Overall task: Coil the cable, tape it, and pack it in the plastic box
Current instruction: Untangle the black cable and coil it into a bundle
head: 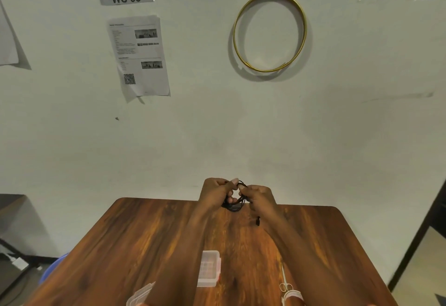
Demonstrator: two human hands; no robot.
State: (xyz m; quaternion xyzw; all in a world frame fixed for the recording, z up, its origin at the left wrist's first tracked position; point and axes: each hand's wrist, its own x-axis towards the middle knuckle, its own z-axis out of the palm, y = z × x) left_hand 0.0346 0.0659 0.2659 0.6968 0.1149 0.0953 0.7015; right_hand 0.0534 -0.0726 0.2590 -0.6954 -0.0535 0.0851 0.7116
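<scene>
Cable (235, 205): thin black coil, held above table (144, 238) far edge at 12 o'clock, plug end dangling. Left hand (216, 193) and right hand (259, 197) both pinch it. Tabletop bare mid-span; plastic box (209, 268) at 6 o'clock, scissors (284, 279) at 5 o'clock.

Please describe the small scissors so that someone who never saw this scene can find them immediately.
Start from the brown wooden table and look at its near right part, beside the person's right forearm. There lie the small silver metal scissors, thin blades pointing away from the person. Unlike the clear plastic box to their left, they are slim, shiny and have two ring handles.
</scene>
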